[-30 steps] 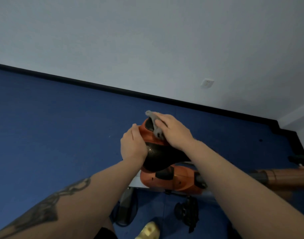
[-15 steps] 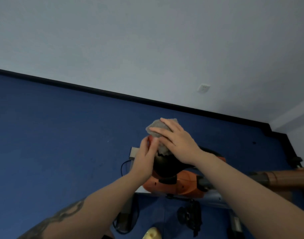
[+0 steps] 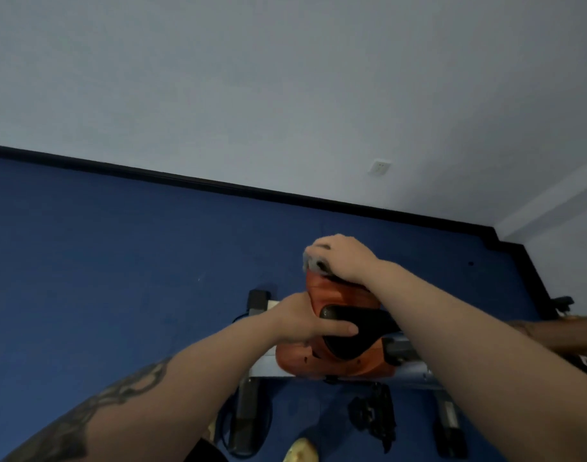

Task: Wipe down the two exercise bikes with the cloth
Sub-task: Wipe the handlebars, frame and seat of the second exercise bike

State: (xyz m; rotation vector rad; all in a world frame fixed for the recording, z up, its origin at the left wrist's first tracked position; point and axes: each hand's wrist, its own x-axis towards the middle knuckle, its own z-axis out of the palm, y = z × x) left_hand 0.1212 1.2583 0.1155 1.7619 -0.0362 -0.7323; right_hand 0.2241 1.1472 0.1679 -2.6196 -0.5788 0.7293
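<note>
An orange exercise bike [image 3: 332, 361] with a black saddle [image 3: 355, 328] stands on the blue floor below me. My right hand [image 3: 345, 261] grips a grey cloth [image 3: 313, 261] bunched against the far orange end of the seat part. My left hand [image 3: 305, 320] holds the left side of the black saddle, thumb laid across its top. A second bike shows only as an orange-brown part [image 3: 572, 331] at the right edge.
The bike's grey base rail [image 3: 415, 371] and black pedal [image 3: 373, 415] lie under my arms. A black cable [image 3: 242, 318] runs on the floor at the left. A white wall with a socket [image 3: 379, 167] rises beyond the black skirting.
My right hand has curled round the cloth and shifted to the far end of the seat. My left hand slid from the front tip down onto the saddle's side. The view moved closer.
</note>
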